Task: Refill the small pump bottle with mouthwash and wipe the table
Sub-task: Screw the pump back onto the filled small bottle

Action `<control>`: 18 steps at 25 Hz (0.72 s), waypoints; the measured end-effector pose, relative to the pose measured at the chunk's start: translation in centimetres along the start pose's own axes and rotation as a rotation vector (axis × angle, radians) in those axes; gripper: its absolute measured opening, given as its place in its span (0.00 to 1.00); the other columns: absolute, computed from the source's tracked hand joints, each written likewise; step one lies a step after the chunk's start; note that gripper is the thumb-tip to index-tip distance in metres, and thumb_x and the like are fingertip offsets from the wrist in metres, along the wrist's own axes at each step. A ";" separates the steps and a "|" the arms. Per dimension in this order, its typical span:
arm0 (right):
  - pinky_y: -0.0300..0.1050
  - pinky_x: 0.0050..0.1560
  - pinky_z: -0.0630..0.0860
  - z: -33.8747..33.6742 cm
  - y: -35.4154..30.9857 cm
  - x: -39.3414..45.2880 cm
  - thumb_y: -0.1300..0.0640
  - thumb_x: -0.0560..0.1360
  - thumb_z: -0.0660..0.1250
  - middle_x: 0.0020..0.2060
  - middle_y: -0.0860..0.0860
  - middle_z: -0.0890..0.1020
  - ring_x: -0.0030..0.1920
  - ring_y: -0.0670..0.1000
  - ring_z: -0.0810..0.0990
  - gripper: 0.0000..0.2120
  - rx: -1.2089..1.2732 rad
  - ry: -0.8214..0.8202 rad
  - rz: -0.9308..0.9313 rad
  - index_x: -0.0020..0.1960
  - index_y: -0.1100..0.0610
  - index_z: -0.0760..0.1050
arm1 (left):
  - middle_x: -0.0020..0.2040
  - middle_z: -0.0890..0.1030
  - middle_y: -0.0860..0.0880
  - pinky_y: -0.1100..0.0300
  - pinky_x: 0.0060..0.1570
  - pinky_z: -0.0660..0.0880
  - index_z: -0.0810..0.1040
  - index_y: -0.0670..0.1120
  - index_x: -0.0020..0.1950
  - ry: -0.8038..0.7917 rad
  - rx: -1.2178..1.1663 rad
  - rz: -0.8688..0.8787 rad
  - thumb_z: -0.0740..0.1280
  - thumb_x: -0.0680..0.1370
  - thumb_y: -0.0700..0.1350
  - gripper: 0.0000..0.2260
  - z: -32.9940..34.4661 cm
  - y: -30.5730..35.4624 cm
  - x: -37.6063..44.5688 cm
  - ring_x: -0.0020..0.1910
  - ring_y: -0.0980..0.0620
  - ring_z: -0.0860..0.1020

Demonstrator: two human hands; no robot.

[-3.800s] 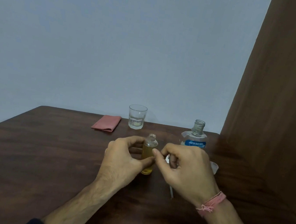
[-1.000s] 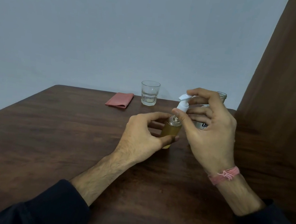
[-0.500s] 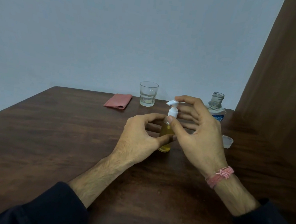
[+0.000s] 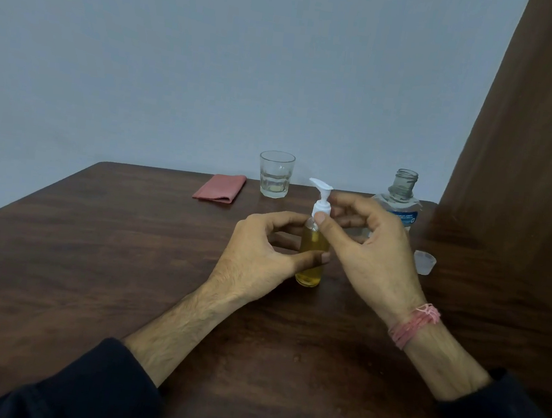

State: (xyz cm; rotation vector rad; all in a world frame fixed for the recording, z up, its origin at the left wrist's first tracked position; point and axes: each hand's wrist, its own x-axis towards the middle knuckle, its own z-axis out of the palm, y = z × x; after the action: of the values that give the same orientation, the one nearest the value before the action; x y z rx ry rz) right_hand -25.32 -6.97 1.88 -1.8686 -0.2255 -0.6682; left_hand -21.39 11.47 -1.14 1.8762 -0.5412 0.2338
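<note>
The small pump bottle (image 4: 310, 267), clear and filled with yellow liquid, stands upright on the dark wooden table (image 4: 92, 257). My left hand (image 4: 263, 255) grips its body from the left, thumb in front. A white pump head (image 4: 321, 200) sits on the bottle's neck, its nozzle pointing left. My right hand (image 4: 365, 249) pinches the pump's collar with thumb and fingers. Behind my right hand stands the open mouthwash bottle (image 4: 401, 201) with a blue label. A folded pink cloth (image 4: 220, 187) lies at the table's far edge.
A drinking glass (image 4: 274, 174) with a little clear liquid stands beside the cloth. A small translucent cap (image 4: 424, 262) lies to the right of my right hand. A brown wooden panel (image 4: 527, 167) rises at the right; a pale wall is behind.
The pump head went from held above the bottle down onto its neck. My right hand dropped from the pump's top to its collar. The left hand kept its grip on the bottle.
</note>
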 end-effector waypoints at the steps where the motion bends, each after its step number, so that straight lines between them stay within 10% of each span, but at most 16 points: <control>1: 0.40 0.41 0.86 0.1 0.1 0.0 0.48 0.79 0.76 0.53 0.41 0.83 0.55 0.41 0.84 0.14 -0.018 -0.021 0.024 0.64 0.45 0.83 | 0.55 0.92 0.64 0.53 0.61 0.89 0.89 0.59 0.66 -0.011 -0.008 0.005 0.87 0.74 0.57 0.22 0.0 0.0 0.0 0.56 0.63 0.90; 18: 0.55 0.52 0.87 0.1 -0.6 -0.3 0.45 0.77 0.77 0.49 0.45 0.85 0.47 0.47 0.86 0.07 -0.008 0.012 0.074 0.54 0.42 0.84 | 0.54 0.93 0.57 0.68 0.57 0.84 0.91 0.55 0.63 -0.132 -0.120 -0.002 0.87 0.76 0.50 0.17 -0.7 -0.2 0.6 0.55 0.60 0.91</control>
State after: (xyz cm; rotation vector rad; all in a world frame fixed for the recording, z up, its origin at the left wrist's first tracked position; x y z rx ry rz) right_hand -25.83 -6.61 2.20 -1.8713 -0.1450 -0.6298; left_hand -20.69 12.01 -0.80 1.7829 -0.6294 0.0747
